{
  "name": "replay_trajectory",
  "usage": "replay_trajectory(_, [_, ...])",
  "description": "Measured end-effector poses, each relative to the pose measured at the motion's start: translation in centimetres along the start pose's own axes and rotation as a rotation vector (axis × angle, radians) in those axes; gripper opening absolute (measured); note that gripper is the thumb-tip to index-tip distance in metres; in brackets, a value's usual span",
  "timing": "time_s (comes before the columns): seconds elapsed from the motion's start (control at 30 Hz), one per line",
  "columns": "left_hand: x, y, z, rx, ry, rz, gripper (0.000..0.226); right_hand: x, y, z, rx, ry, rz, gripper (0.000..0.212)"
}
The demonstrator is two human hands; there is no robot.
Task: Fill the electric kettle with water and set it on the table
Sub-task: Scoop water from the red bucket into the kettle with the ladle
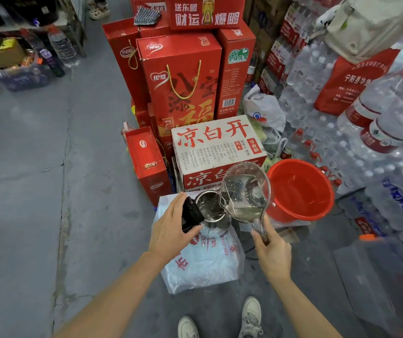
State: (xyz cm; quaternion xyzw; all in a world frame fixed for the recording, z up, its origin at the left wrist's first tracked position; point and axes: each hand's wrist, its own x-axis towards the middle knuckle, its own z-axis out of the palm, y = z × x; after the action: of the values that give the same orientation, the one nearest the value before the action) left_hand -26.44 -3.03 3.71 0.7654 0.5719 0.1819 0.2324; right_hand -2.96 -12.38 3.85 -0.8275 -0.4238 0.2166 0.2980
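- Your left hand wraps around the black handle of the stainless electric kettle, fingers curled on it with the thumb along the lower side.
- The kettle stands open-topped on a white plastic bag with red print, which covers a low support in front of you; what lies under the bag is hidden.
- Your right hand pinches the handle of a clear plastic water ladle, fingers closed tight around the stem.
- The ladle is tilted, its spout touching or just over the kettle's rim, and water shows in its bowl and inside the kettle.
- A red plastic bucket sits just right of the ladle, on the floor side of the bag.
- Behind the kettle stands a white carton with red characters, and behind that a stack of red gift boxes.
- Shrink-wrapped packs of bottled water pile up on your right.
- Your white shoes show on the grey concrete floor below.
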Motion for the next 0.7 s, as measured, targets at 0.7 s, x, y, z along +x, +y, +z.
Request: replay_trajectory(0.7, [-1.0, 0.9, -0.1, -0.024, -0.012, -0.056, 0.088, 0.0, -1.9, 0.8, -0.608, 0.199, -0.559, 0.061])
